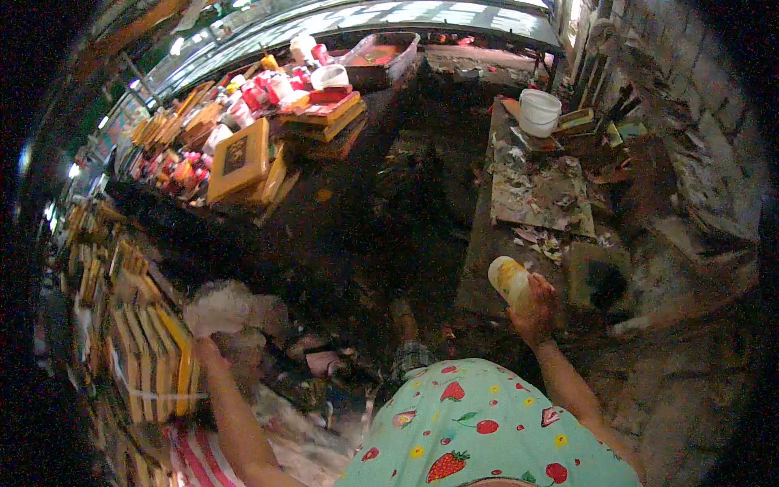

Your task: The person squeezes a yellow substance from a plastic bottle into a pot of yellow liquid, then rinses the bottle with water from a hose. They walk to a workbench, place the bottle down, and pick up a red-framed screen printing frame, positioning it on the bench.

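My right hand is wrapped round a pale plastic bottle with yellow marks, held tilted above the edge of the right-hand bench. Low on the left, my left hand is at the edge of a row of upright wooden frames, beside the yellow one. Its fingers are blurred and partly hidden, so whether it grips a frame does not show. Just beyond that hand sits a whitish, crumpled thing, perhaps a plastic bag.
A white bucket stands on the right bench, behind a paint-crusted board. At the far left, a table carries stacked wooden frames, red and white containers and a dark tub. Scraps litter the dark floor.
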The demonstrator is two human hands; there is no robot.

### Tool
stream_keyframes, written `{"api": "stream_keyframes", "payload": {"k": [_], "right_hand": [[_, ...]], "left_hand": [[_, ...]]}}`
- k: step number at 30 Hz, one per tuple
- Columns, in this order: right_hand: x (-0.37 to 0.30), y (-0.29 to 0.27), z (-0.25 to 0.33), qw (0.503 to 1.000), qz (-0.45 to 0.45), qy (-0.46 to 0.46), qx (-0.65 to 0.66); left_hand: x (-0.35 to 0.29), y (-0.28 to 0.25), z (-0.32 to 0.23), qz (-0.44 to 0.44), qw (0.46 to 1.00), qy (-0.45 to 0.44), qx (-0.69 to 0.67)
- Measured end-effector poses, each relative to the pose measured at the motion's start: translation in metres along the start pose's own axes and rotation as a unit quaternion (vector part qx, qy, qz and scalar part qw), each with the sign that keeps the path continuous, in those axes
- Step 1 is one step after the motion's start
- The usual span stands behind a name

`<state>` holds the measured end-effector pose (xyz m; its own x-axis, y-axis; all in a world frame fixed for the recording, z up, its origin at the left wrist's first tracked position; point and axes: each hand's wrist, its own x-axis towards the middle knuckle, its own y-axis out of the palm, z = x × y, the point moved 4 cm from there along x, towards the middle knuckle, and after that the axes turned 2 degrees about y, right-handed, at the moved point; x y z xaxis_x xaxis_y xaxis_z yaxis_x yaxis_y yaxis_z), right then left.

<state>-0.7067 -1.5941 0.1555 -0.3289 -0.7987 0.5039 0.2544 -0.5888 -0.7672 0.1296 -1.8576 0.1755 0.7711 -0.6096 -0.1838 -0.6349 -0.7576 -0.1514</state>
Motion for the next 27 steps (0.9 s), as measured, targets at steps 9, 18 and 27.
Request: {"api": "stream_keyframes", "payload": {"k": [9, 18, 27], "right_hand": [[0.172, 0.152, -0.016, 0.997, -0.019, 0.057, -0.040], [0.309, 0.235, -0.056, 0.993, -0.090, 0.060, -0.041], [0.384, 0.303, -0.117, 0.987, -0.008, 0.150, -0.061]], "left_hand": [[0.054, 0.040, 0.069, -0.153, 0.980, -0.113, 0.063], [0.032, 0.051, 0.097, -0.260, 0.943, -0.172, 0.117], [-0.026, 0.083, 0.079, -0.345, 0.902, -0.193, 0.177]]}}
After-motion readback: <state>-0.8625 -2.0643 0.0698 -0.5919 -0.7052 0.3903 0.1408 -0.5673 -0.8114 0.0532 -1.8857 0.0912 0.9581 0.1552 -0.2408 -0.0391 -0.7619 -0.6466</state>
